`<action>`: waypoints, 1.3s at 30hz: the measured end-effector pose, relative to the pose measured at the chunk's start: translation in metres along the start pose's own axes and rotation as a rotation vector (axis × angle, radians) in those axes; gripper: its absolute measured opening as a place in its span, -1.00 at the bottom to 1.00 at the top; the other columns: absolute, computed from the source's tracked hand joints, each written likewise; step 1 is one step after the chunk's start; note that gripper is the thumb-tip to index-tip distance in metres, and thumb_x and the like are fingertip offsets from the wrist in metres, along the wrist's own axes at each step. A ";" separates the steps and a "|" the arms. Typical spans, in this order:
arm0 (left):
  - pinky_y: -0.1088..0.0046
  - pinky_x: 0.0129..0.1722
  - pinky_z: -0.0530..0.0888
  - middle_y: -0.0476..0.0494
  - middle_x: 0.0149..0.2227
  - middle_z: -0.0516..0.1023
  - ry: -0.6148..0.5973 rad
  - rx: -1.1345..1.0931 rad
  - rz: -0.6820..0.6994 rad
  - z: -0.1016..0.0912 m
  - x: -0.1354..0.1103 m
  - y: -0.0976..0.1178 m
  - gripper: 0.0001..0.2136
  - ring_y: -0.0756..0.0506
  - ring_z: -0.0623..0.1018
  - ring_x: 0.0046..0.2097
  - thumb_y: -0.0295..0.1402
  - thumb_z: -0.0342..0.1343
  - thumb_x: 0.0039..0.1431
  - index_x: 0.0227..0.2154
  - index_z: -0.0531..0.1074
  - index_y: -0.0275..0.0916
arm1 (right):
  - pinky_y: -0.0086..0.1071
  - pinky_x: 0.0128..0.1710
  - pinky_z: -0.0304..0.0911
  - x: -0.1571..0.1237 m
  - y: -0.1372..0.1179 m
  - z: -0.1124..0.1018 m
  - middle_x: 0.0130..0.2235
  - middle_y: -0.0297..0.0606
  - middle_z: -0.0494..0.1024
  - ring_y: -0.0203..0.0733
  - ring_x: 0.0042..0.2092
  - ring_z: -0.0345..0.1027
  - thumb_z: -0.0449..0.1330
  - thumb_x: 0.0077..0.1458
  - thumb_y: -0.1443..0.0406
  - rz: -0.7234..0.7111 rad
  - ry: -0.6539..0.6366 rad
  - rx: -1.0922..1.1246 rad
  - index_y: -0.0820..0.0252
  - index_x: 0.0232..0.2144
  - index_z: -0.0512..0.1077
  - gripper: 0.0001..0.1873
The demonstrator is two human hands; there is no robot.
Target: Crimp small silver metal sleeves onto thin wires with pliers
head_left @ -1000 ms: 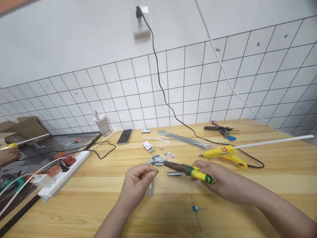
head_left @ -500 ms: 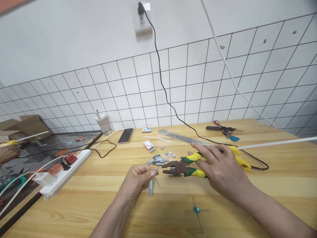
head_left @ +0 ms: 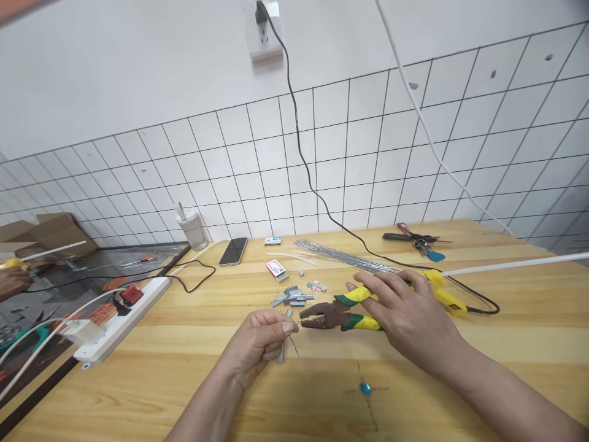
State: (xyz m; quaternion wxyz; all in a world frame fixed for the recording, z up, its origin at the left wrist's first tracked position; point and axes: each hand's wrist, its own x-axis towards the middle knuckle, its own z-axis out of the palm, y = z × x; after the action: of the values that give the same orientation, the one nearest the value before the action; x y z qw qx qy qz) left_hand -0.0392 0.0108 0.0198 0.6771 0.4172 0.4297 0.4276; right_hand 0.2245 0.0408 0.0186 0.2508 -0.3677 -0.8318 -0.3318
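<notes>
My left hand [head_left: 260, 341] pinches a thin twisted wire [head_left: 295, 348] between thumb and forefinger; its ends stick out past the fingertips. My right hand [head_left: 414, 310] is wrapped round the yellow and green handles of rusty combination pliers [head_left: 329, 315]. The plier jaws point left, slightly apart, with their tips right beside a short wire end at my left thumb. Whether the tips touch that wire I cannot tell. Nearer to me on the table lies a blue piece [head_left: 365, 389] with thin wires crossing out from it.
Behind my hands are staple strips [head_left: 293, 296], a small red and white box [head_left: 276, 270], a bundle of metal rods [head_left: 343, 255] and a phone [head_left: 234, 252]. A yellow glue gun [head_left: 448, 301] lies right, a power strip [head_left: 122, 319] left. Another person's hand [head_left: 13, 281] shows far left.
My left hand has turned slightly, and the wire's lower end has swung down and right. The plier tips have dropped slightly, with the handles a little closer together.
</notes>
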 end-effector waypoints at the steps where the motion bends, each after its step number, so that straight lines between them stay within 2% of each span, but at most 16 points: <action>1: 0.54 -0.64 -0.16 0.17 -0.75 0.05 -0.001 -0.003 -0.002 0.000 0.000 0.000 -0.81 0.17 -0.06 -0.67 -0.33 0.27 -0.17 -0.63 0.41 -0.35 | -0.14 -0.16 -0.01 0.000 0.000 0.000 -0.07 -0.20 0.43 -0.08 -0.12 0.20 0.01 -0.09 0.56 -0.002 -0.004 0.001 0.16 -0.50 0.41 -0.74; 9: 0.53 -0.63 -0.15 0.17 -0.76 0.06 0.021 0.021 -0.007 0.004 -0.002 0.006 -0.80 0.17 -0.06 -0.67 -0.32 0.29 -0.21 -0.65 0.42 -0.35 | -0.22 -0.24 -0.01 0.000 0.002 0.000 -0.19 -0.23 0.45 -0.13 -0.20 0.18 0.00 -0.09 0.57 -0.020 -0.024 0.006 0.17 -0.57 0.38 -0.73; 13: 0.53 -0.63 -0.15 0.14 -0.76 0.12 0.022 0.059 -0.010 0.005 -0.003 0.007 -0.79 0.17 -0.04 -0.67 -0.30 0.29 -0.24 -0.66 0.43 -0.36 | -0.23 -0.25 -0.02 -0.001 0.003 -0.002 -0.23 -0.25 0.45 -0.16 -0.25 0.16 0.01 -0.10 0.56 -0.021 -0.064 0.039 0.16 -0.59 0.37 -0.73; 16: 0.54 -0.63 -0.11 0.11 -0.75 0.18 0.047 0.157 0.007 0.003 -0.003 0.008 -0.77 0.16 -0.01 -0.66 -0.27 0.29 -0.26 -0.65 0.46 -0.36 | -0.24 -0.26 -0.02 -0.001 0.003 -0.002 -0.27 -0.26 0.44 -0.17 -0.29 0.15 0.01 -0.16 0.58 -0.016 -0.121 0.085 0.14 -0.58 0.39 -0.71; 19: 0.55 -0.60 0.04 0.05 -0.71 0.28 0.079 0.329 0.073 0.002 -0.004 0.012 -0.78 0.11 0.14 -0.62 -0.25 0.27 -0.22 -0.64 0.48 -0.35 | -0.27 -0.28 -0.03 -0.001 0.001 -0.002 -0.31 -0.28 0.42 -0.19 -0.31 0.16 0.01 -0.23 0.60 0.005 -0.202 0.152 0.11 -0.56 0.42 -0.67; 21: 0.52 -0.52 0.17 -0.04 -0.63 0.38 0.083 0.510 0.185 0.002 -0.006 0.015 -0.80 0.04 0.28 -0.54 -0.26 0.21 -0.12 -0.61 0.50 -0.33 | -0.31 -0.32 -0.03 -0.001 -0.001 -0.003 -0.32 -0.30 0.41 -0.21 -0.32 0.19 0.02 -0.28 0.60 0.035 -0.270 0.230 0.04 -0.48 0.46 -0.59; 23: 0.49 -0.46 0.23 -0.09 -0.57 0.41 0.087 0.773 0.379 0.003 -0.009 0.017 -0.81 0.00 0.34 -0.48 -0.30 0.12 0.01 -0.55 0.52 -0.31 | -0.36 -0.37 -0.02 -0.002 -0.001 -0.006 -0.35 -0.33 0.41 -0.25 -0.34 0.21 0.01 -0.30 0.61 0.072 -0.374 0.340 -0.03 -0.45 0.46 -0.53; 26: 0.49 -0.46 0.23 -0.05 -0.61 0.32 0.075 1.137 0.704 0.006 -0.014 0.018 -0.80 0.01 0.31 -0.51 -0.40 0.00 0.11 -0.47 0.53 -0.28 | -0.43 -0.45 0.00 -0.009 0.003 -0.014 -0.45 -0.37 0.41 -0.30 -0.45 0.22 -0.01 -0.22 0.60 0.095 -0.546 0.524 0.03 -0.55 0.42 -0.61; 28: 0.50 -0.48 0.21 -0.03 -0.63 0.27 0.048 1.226 0.816 0.008 -0.016 0.018 -0.79 0.02 0.29 -0.52 -0.43 -0.02 0.12 -0.45 0.52 -0.28 | -0.44 -0.47 0.03 -0.013 0.007 -0.019 -0.47 -0.39 0.42 -0.31 -0.48 0.23 0.00 -0.14 0.56 0.067 -0.600 0.626 0.02 -0.54 0.42 -0.66; 29: 0.51 -0.48 0.21 -0.02 -0.63 0.26 0.048 1.222 0.823 0.009 -0.016 0.017 -0.79 0.02 0.28 -0.52 -0.43 -0.03 0.12 -0.45 0.52 -0.28 | -0.44 -0.47 0.04 -0.015 0.010 -0.021 -0.47 -0.40 0.42 -0.30 -0.48 0.24 0.01 -0.12 0.53 0.053 -0.607 0.652 0.01 -0.51 0.43 -0.67; 30: 0.51 -0.49 0.21 -0.03 -0.63 0.28 0.055 1.190 0.793 0.009 -0.016 0.017 -0.79 0.02 0.29 -0.53 -0.42 -0.02 0.12 -0.46 0.52 -0.28 | -0.44 -0.45 0.06 -0.015 0.011 -0.022 -0.46 -0.40 0.43 -0.29 -0.47 0.25 0.01 -0.10 0.52 0.046 -0.602 0.653 -0.01 -0.48 0.43 -0.67; 32: 0.51 -0.49 0.23 -0.06 -0.61 0.34 0.103 1.029 0.649 0.010 -0.015 0.017 -0.81 0.01 0.31 -0.52 -0.37 0.03 0.09 -0.50 0.52 -0.28 | -0.42 -0.42 0.08 -0.014 0.013 -0.022 -0.41 -0.38 0.45 -0.27 -0.42 0.27 0.00 -0.11 0.53 0.055 -0.555 0.583 -0.02 -0.43 0.44 -0.64; 35: 0.49 -0.44 0.26 -0.10 -0.53 0.44 0.166 0.644 0.383 0.008 -0.010 0.015 -0.81 -0.01 0.34 -0.45 -0.27 0.14 -0.01 -0.58 0.48 -0.29 | -0.37 -0.38 0.07 -0.008 0.012 -0.019 -0.30 -0.32 0.46 -0.22 -0.34 0.29 -0.03 -0.21 0.58 0.103 -0.433 0.407 -0.04 -0.36 0.46 -0.51; 37: 0.53 -0.51 0.20 -0.03 -0.60 0.38 0.182 0.486 0.260 0.005 -0.007 0.013 -0.80 0.05 0.27 -0.52 -0.25 0.20 -0.10 -0.62 0.47 -0.31 | -0.32 -0.35 0.06 -0.004 0.010 -0.016 -0.23 -0.29 0.46 -0.18 -0.29 0.28 -0.05 -0.32 0.61 0.149 -0.332 0.296 -0.02 -0.36 0.47 -0.45; 39: 0.56 -0.60 0.05 0.08 -0.71 0.22 0.188 0.381 0.158 0.003 -0.005 0.011 -0.78 0.12 0.11 -0.62 -0.23 0.24 -0.16 -0.62 0.47 -0.32 | -0.24 -0.28 0.06 -0.001 0.008 -0.013 -0.17 -0.26 0.45 -0.14 -0.24 0.27 -0.05 -0.37 0.61 0.160 -0.228 0.199 0.02 -0.39 0.48 -0.45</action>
State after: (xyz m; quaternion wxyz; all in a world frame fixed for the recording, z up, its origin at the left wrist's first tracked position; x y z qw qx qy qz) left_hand -0.0401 0.0084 0.0319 0.5076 0.5282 0.5297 0.4275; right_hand 0.2338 0.0350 0.0298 0.2158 -0.4412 -0.8517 -0.1828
